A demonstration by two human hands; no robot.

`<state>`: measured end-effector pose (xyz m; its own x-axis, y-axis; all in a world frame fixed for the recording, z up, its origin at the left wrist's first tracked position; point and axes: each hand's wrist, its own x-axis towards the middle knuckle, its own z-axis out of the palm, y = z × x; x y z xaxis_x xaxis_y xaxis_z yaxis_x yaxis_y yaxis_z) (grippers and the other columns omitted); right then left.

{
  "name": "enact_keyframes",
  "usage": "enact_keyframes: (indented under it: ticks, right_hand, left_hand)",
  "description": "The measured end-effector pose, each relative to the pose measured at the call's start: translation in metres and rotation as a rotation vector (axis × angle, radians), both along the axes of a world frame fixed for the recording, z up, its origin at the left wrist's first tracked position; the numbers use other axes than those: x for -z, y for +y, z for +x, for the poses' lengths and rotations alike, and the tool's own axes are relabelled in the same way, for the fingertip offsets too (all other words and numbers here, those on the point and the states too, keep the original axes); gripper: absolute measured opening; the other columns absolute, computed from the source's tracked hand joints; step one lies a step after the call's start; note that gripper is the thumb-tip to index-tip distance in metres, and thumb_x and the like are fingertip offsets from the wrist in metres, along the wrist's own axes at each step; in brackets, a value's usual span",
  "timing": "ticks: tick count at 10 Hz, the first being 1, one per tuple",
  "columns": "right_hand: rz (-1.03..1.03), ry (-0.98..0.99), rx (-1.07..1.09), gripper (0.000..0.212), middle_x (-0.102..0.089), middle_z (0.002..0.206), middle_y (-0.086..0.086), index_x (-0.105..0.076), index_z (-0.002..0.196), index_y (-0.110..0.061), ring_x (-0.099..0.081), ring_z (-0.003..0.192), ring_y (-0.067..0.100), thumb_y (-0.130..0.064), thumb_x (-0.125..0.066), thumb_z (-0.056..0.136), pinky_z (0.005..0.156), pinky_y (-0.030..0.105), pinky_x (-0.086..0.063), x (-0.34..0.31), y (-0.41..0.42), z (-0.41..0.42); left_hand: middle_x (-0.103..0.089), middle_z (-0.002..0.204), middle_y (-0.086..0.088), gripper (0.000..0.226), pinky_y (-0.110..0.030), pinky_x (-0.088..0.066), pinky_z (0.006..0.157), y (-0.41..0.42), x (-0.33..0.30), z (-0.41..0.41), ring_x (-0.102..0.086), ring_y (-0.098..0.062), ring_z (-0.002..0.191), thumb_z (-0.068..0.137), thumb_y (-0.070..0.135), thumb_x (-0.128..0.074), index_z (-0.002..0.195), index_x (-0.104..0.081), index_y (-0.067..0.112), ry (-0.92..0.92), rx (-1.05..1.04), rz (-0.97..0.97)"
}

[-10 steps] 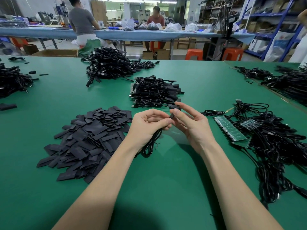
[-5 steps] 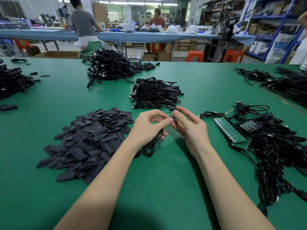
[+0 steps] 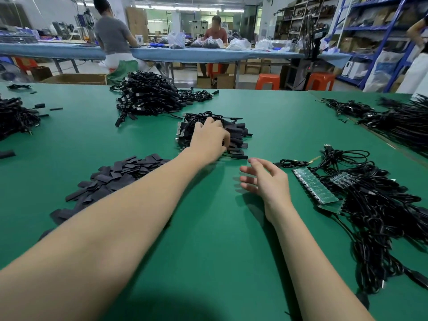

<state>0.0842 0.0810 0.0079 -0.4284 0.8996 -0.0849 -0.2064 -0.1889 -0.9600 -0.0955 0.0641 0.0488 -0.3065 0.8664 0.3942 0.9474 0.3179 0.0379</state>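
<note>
Cable stack (image 3: 238, 135) sits mid-desk toward the far edge; the left hand (image 3: 208, 139) rests on it, fingers curled, grip unclear. The right hand (image 3: 266, 179) hovers spread and empty. Many loose cables (image 3: 382, 205) at the right edge seem not yet done.

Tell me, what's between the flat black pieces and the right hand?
The left forearm crosses there; beyond it, bare green table up to the right hand. Head view.

1 L hand (image 3: 209, 141), 1 R hand (image 3: 266, 179), 1 black-tab pile (image 3: 111, 179).
</note>
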Motion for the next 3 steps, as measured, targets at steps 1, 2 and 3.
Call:
enact_keyframes:
  ticks: [1,2,3]
  right_hand:
    - [0.012,-0.018,-0.022,0.012,-0.076,0.084,0.008,-0.068,0.104,-0.009,-0.066,0.056,0.014,-0.018,-0.064,0.099,0.054,0.024,-0.057,-0.001,0.000,-0.001]
    - [0.013,-0.028,-0.033,0.009,-0.076,0.079,0.006,-0.068,0.102,-0.010,-0.066,0.055,0.013,-0.017,-0.064,0.099,0.055,0.024,-0.058,0.000,0.001,-0.003]
    - [0.022,-0.037,-0.039,0.008,-0.076,0.077,0.005,-0.069,0.101,-0.010,-0.064,0.053,0.011,-0.016,-0.063,0.099,0.054,0.023,-0.058,0.000,0.002,-0.001]
  left_hand:
    - [-0.055,0.119,0.002,0.012,-0.040,-0.030,0.095,0.001,0.020,-0.002,-0.041,-0.024,0.120,0.091,0.024,-0.068,0.098,-0.074,0.031,0.059,-0.074,-0.027]
    - [-0.053,0.116,0.002,0.015,-0.037,-0.032,0.092,-0.007,0.031,0.003,-0.043,-0.023,0.117,0.092,0.027,-0.066,0.106,-0.068,0.027,0.035,-0.074,0.090]
    - [-0.053,0.102,0.002,0.017,-0.035,-0.039,0.078,-0.024,0.040,0.018,-0.050,-0.021,0.100,0.090,0.035,-0.066,0.099,-0.057,0.022,-0.164,-0.122,0.240]
